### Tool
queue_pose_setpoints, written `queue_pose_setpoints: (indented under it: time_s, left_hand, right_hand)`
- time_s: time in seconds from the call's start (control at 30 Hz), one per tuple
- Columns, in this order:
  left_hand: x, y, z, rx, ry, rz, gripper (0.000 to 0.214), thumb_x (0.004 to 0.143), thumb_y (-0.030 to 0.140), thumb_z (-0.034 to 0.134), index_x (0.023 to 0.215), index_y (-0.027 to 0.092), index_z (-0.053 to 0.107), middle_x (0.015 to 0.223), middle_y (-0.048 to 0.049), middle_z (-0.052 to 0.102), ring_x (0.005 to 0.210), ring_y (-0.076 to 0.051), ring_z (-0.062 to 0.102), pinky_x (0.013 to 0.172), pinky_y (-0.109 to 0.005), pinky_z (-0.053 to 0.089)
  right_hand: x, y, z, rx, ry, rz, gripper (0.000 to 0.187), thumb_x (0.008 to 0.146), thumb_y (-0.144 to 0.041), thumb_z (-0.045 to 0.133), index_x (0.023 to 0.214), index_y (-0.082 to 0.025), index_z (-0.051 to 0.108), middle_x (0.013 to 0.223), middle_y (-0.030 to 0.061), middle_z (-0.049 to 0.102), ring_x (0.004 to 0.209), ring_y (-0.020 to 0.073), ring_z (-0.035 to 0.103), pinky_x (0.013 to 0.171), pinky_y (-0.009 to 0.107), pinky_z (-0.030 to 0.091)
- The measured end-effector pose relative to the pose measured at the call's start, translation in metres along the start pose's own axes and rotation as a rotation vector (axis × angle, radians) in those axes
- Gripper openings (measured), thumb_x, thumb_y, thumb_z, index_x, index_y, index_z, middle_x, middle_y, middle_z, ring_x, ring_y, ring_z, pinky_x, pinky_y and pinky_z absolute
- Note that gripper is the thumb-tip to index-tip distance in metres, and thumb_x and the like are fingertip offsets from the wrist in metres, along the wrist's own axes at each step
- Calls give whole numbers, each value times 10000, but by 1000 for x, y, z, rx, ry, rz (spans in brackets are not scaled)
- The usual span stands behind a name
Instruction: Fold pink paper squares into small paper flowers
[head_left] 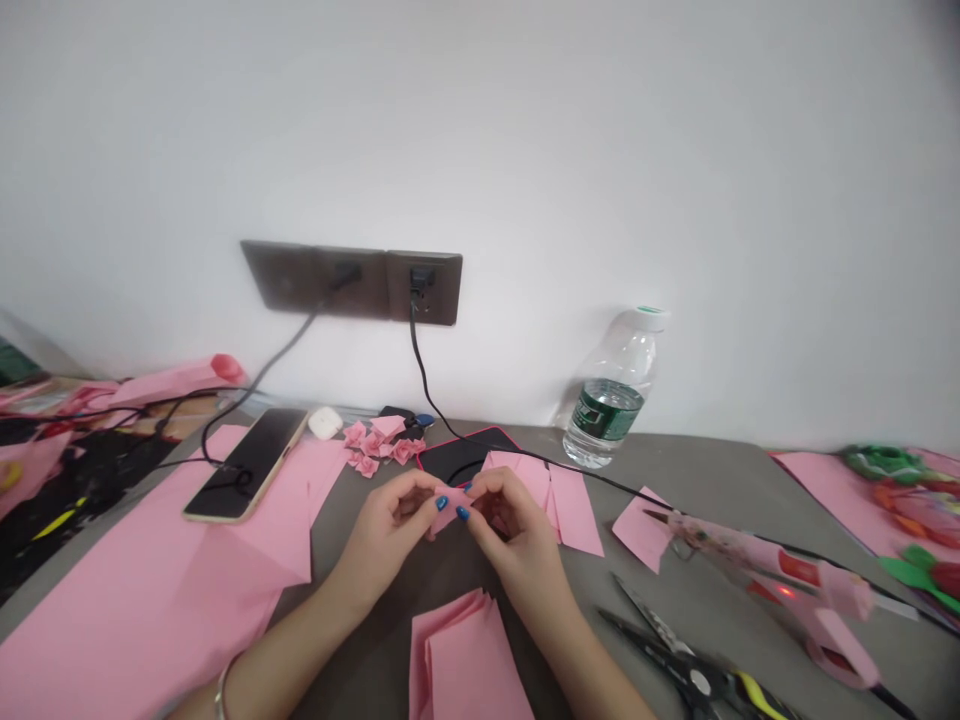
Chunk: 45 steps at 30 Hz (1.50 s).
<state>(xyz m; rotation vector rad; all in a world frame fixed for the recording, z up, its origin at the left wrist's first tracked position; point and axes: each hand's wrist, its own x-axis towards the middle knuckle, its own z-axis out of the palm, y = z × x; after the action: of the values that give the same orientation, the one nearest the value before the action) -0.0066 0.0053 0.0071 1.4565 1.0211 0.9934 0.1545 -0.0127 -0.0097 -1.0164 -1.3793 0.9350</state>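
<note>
Your left hand [384,525] and right hand [519,525] meet above the table [360,660], their fingers [420,487] closed, pinching a small folded piece of pink paper [450,508] between them. A stack of folded pink paper [461,660] lies just nearer you, with scissors [675,665] off to the near right.

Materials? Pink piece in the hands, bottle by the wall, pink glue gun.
The pink folded piece looks like matte paper: sharp creases, no sheen. The bottle looks like thin clear plastic, with ribbed walls and a white cap. The glue gun looks like smooth moulded plastic, though the blur leaves that open.
</note>
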Motion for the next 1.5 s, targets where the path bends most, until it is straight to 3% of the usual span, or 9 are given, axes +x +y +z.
queue_pose_setpoints:
  time_s: [0.2, 0.37, 0.53, 0.77, 0.97, 1.17, 1.5]
  left_hand:
    - [-2, 0, 1, -58, -5, -5, 124, 857, 276, 600, 866, 160, 640, 710, 6, 629, 665, -129, 580, 636, -227, 459]
    - [-1, 1, 2, -50, 28, -17, 101, 832, 259, 611, 822, 158, 609, 665, 21, 609, 628, -122, 573, 610, -222, 455]
    - [-1, -1, 0, -46, 56, -42, 157, 820, 303, 629, 779, 171, 554, 641, 21, 622, 584, -125, 578, 586, -232, 468]
    - [-1, -4, 0, -63, 64, -33, 197, 829, 313, 625, 737, 189, 503, 617, 35, 599, 586, -130, 594, 596, -238, 483]
    - [-3, 1, 2, 4, -40, -9, 138, 865, 279, 584, 787, 176, 535, 675, 28, 570, 642, -122, 576, 610, -214, 445]
    - [-6, -3, 2, 40, -148, -21, 84, 857, 237, 565, 817, 164, 567, 752, -8, 603, 720, -156, 594, 654, -237, 447]
    - [-5, 0, 2, 140, -180, -32, 230, 857, 293, 526, 831, 129, 686, 784, -66, 689, 736, -196, 616, 659, -262, 463]
  right_hand:
    - [-1, 0, 0, -35, 67, 43, 88, 828, -186, 595, 890, -222, 544, 812, 9, 535, 692, 158, 522, 586, 261, 402]
    - [0, -4, -1, -92, 77, -74, 73, 854, -150, 571, 833, -220, 573, 853, 24, 543, 728, 164, 526, 626, 280, 427]
    - [1, -5, -2, -217, 119, -186, 173, 823, -74, 562, 877, -223, 629, 921, 42, 570, 725, 159, 534, 627, 281, 440]
    - [1, -4, -2, -273, 142, -187, 147, 823, -85, 567, 760, -212, 608, 919, 43, 561, 774, 165, 544, 650, 275, 447]
    - [1, -3, -2, -268, 114, -155, 140, 829, -156, 599, 707, -207, 553, 955, 67, 574, 958, 229, 574, 792, 336, 462]
    - [-1, -2, -2, -317, 150, -188, 120, 819, -115, 589, 752, -215, 595, 1010, 68, 591, 1020, 239, 584, 880, 378, 446]
    - [-1, -7, -3, -316, 116, -294, 217, 870, -78, 530, 874, -238, 677, 988, 69, 638, 942, 203, 630, 793, 315, 515]
